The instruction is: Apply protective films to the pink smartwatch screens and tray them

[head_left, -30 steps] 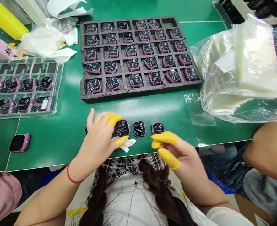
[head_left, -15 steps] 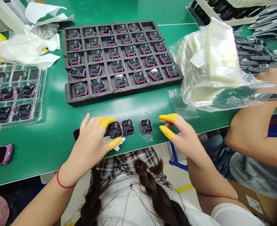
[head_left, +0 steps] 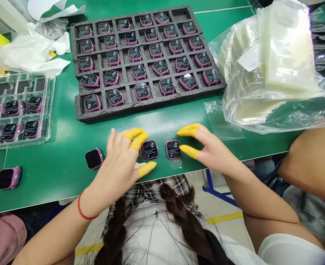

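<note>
Two purple smartwatch bodies with printed film on their screens lie on the green table in front of me. My left hand point(head_left: 126, 154), yellow finger cots on its tips, spreads its fingers beside the left watch point(head_left: 150, 150), thumb below and fingertips above left. Under that hand, part of another watch and a white scrap point(head_left: 139, 165) peek out. My right hand point(head_left: 203, 149), also in yellow cots, is open at the right watch point(head_left: 173, 150); its thumb tip reaches the watch's right edge. Clear film point(head_left: 176, 163) sticks out below that watch.
Behind, a black foam tray point(head_left: 151, 105) holds rows of purple watches. On the left are a clear plastic tray point(head_left: 48, 121) with watches and two dark-screened watches point(head_left: 94, 159). A bag of clear film sheets point(head_left: 286, 55) lies at right, near another person's arm point(head_left: 311, 162).
My left hand has moved right from its watch, partly covering it, toward the neighbouring one. My right hand has come left to the right watch. The view has shifted slightly.
</note>
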`<state>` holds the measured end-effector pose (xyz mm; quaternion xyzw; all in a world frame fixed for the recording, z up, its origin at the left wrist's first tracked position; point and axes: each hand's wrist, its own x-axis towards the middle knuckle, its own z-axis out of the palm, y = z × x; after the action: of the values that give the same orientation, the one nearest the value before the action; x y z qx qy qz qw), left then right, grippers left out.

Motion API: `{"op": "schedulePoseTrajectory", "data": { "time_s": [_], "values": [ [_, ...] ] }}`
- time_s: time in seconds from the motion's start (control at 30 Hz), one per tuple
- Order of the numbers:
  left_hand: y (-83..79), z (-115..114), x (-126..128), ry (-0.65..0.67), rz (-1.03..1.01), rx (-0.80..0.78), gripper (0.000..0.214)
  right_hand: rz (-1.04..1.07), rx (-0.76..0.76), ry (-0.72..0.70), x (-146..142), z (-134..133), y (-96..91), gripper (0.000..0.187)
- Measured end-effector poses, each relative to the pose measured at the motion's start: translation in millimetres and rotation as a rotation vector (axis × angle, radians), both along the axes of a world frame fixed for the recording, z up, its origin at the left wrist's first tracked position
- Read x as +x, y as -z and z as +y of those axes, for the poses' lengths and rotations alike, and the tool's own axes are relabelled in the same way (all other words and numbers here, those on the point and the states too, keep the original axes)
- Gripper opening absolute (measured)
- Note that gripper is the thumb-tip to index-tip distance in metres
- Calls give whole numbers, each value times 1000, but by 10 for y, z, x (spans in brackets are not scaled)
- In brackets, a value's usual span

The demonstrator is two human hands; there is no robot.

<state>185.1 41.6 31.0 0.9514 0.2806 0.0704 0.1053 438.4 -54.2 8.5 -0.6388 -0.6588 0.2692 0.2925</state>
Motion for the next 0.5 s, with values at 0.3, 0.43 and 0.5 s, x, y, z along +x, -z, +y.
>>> {"op": "schedulePoseTrajectory", "data": {
  "time_s": [0.3, 0.43, 0.5],
  "values": [
    [155, -205, 572, 8, 4, -51, 43, 116, -235, 98, 7, 128, -52, 35],
    [87, -228, 541, -44, -98, -56, 37, 399, -323, 169, -127, 111, -80, 45],
    [28, -258, 516, -44, -137, -45, 38, 647, -430, 156, -206, 111, -124, 40]
  ]
}}
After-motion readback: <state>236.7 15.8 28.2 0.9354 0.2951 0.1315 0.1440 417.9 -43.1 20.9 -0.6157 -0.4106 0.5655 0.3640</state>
